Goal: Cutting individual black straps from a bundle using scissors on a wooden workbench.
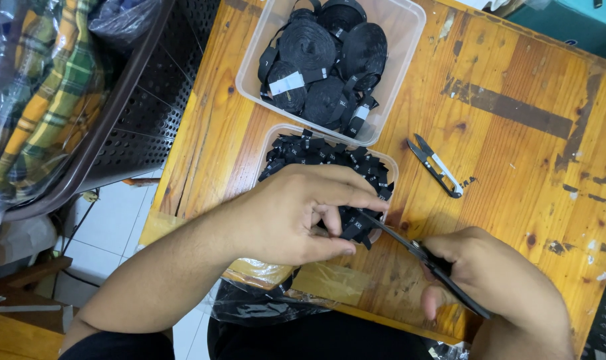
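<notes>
Our left hand [296, 217] pinches a black label strip [354, 229] while our right hand [480, 270] grips scissors [423, 257] at it.

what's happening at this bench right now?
A person is cutting black woven label tape. The left hand pinches a short black label piece over the near clear plastic tub of cut labels. The right hand holds black-handled scissors, blades at the piece. A second clear tub behind holds uncut black tape rolls. Small metal thread snips lie unused on the worn wooden table.
</notes>
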